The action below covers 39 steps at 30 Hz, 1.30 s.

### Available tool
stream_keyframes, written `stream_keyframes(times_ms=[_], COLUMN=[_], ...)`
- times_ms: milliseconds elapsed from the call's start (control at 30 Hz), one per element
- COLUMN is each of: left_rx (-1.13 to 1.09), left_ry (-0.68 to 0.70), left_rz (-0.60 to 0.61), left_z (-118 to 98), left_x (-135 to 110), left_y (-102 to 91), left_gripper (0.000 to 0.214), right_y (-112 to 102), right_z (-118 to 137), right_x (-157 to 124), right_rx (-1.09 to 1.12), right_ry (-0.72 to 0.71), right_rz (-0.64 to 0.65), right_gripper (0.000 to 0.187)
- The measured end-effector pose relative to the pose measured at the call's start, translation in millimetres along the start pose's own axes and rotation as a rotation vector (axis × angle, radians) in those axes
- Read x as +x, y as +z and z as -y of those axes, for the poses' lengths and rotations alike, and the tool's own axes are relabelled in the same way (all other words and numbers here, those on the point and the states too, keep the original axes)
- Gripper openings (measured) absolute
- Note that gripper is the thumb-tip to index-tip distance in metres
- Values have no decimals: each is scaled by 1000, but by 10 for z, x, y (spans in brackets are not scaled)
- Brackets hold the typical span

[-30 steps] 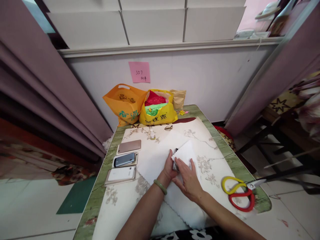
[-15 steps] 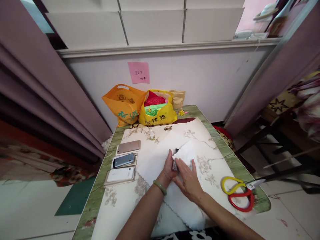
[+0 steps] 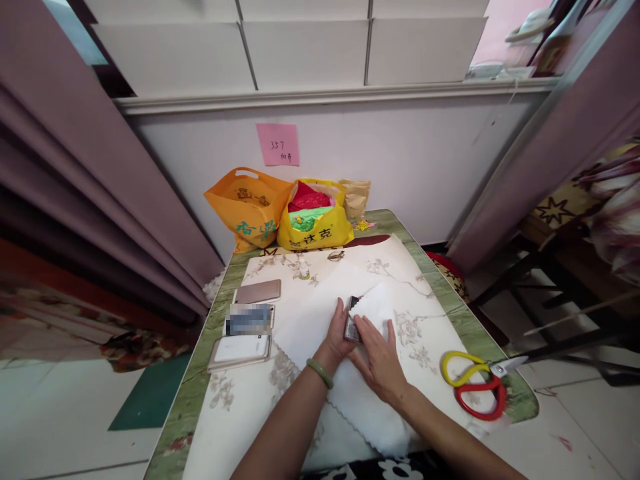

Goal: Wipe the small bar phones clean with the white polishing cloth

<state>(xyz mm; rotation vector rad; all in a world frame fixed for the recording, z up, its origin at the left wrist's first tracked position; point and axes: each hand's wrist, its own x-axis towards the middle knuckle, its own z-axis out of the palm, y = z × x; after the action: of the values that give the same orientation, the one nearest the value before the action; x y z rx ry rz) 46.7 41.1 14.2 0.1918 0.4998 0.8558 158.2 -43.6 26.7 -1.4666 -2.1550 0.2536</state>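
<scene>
My left hand [image 3: 340, 339], with a green bangle at its wrist, is closed around the left side of a small dark phone [image 3: 353, 329]. Over the phone's right part lies a folded flap of white cloth [image 3: 376, 301] with a scalloped edge. My right hand [image 3: 380, 360] holds this cloth against the phone, fingers nearly straight. The rest of the cloth spreads flat beneath both hands. Left of them lie a rose-gold phone [image 3: 258, 291], a blurred-out phone [image 3: 249, 320] on a light one, and a white phone [image 3: 243, 348] stacked on another.
Scissors with yellow and red handles [image 3: 481, 393] lie at the table's right edge. At the back stand an orange bag [image 3: 250, 213], a yellow bag [image 3: 320, 233] with red and green contents, and a tan pouch [image 3: 356, 198]. A small bottle [image 3: 304, 269] stands before them.
The cloth flap and my right fingers have shifted slightly right, so more of the dark phone shows. My left hand stays nearly in place.
</scene>
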Motion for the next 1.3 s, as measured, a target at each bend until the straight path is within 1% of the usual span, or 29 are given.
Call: stream_keyframes(times_ms=[67,100,133,233,300,367,467,533,567,633,700,800,867,933,1033,1167,1233,1300], left_rx=[-7,-11,-14,-1,15,18,3,-8,-12,-20,-24,-15,-4,-5,-12,-4,-12,-32], left_ry=[-66,-75,-63,37,55,47,28,6,1,19,54,62,49,50,35,-95,-129,-102], left_rz=[-14,-21,-26,-6,15,22,22,15,13,20,33,43,38,28,16,-14,-47,-81], left_z=[2,7,15,35,37,29,16,16,18,23,27,29,29,27,17,2,5,15], left_x=[-2,-2,-2,-4,-10,-17,-17,-6,1,13,18,12,4,-4,-22,-44,-37,-14], left_y=[-6,-15,-27,-57,-56,-39,-16,-19,-26,-45,-62,-73,-72,-65,-49,-47,-64,-85], left_gripper=[55,54,53,48,48,50,54,57,58,57,53,49,48,47,50,61,61,55], right_y=[-7,-5,0,30,48,50,7,-42,-66,-99,-100,-40,18,59,62,-1,-29,-45], right_z=[29,21,-2,-102,-139,-121,-40,-21,-35,-109,-212,-318,-325,-287,-182,-43,-20,-48], right_x=[25,72,132,290,298,213,24,-43,-44,9,105,221,235,194,67,-61,-26,93], right_rx=[5,10,15,11,-7,-25,-15,16,30,39,18,-40,-71,-91,-102,-95,-80,-51], right_ry=[-47,-45,-23,111,172,158,23,-36,-29,36,95,107,113,113,49,-106,-145,-146], right_rz=[26,37,45,38,21,4,12,15,1,-46,-64,13,60,73,83,112,124,147], right_gripper=[70,68,66,62,64,67,70,66,63,56,55,58,61,64,68,72,73,67])
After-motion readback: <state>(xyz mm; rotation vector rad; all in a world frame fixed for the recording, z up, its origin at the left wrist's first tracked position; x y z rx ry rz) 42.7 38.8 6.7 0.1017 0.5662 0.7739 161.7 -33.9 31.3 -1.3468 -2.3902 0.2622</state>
